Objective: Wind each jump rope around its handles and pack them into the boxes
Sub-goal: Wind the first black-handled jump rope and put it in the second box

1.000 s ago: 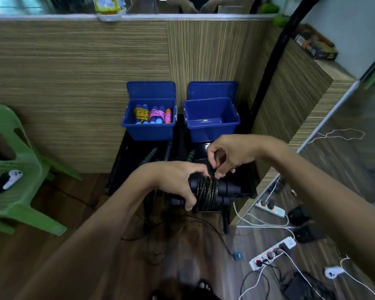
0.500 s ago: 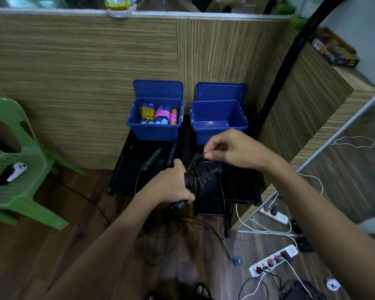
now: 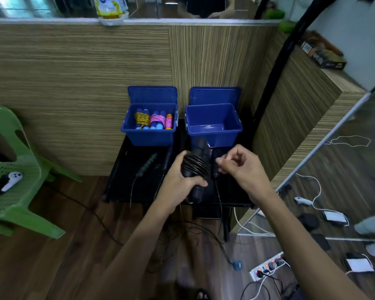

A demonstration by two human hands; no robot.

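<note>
**Black rope wound, poised before the boxes**

The left hand (image 3: 180, 180) grips a black jump rope (image 3: 196, 167) — thick matte handles bundled, glossy cord coiled round the middle. Its long axis runs near-upright, top end tilted toward the empty right blue box (image 3: 213, 126). The right hand (image 3: 239, 164) hovers just beside, fingers loosely curled, pinching the thin cord end. All above the black table (image 3: 126, 169) — its back edge carries both plastic boxes, the left box (image 3: 148, 135) holding colourful braided ropes. Wood-grain panels behind, dark plank floor below.

Black wound rope (image 3: 195, 167), blue boxes (image 3: 213, 126)
</note>
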